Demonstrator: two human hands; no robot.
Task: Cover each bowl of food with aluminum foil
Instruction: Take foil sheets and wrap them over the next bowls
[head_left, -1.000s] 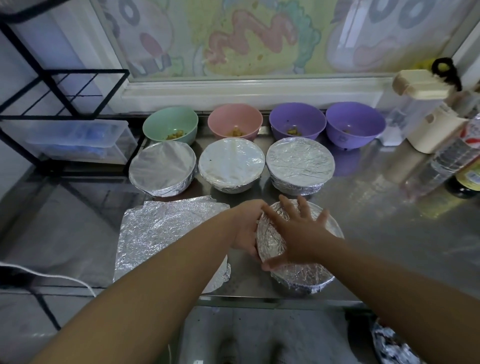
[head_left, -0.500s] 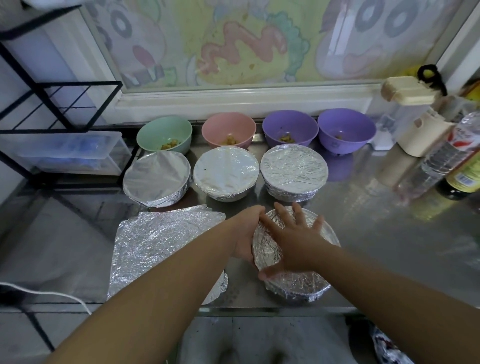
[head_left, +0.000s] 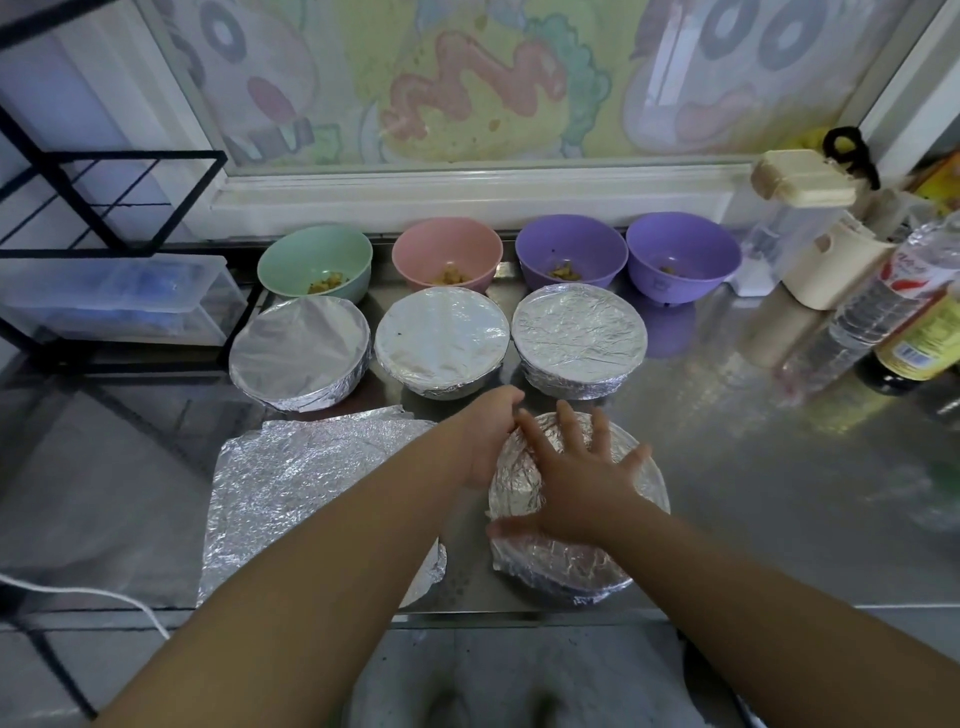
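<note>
- One crinkled foil-wrapped bowl (head_left: 561, 566), lower centre: right hand (head_left: 582, 488) flat on top, fingers spread, gripping nothing.
- Left hand (head_left: 488, 436) curled round its upper-left rim, crimping foil (head_left: 511, 467).
- Risk: hard pressing tears thin foil, or a loose edge lifts.

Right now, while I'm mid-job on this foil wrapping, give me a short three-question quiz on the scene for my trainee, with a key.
1. Counting from the green bowl, how many back-row bowls have no foil?
2. True or false: the right hand lies spread, fingers straight, on top of the front bowl.
3. The spare foil sheet lies: A) left of the front bowl; B) right of it; C) behind it.
Key: 1 four; 2 true; 3 A.
</note>
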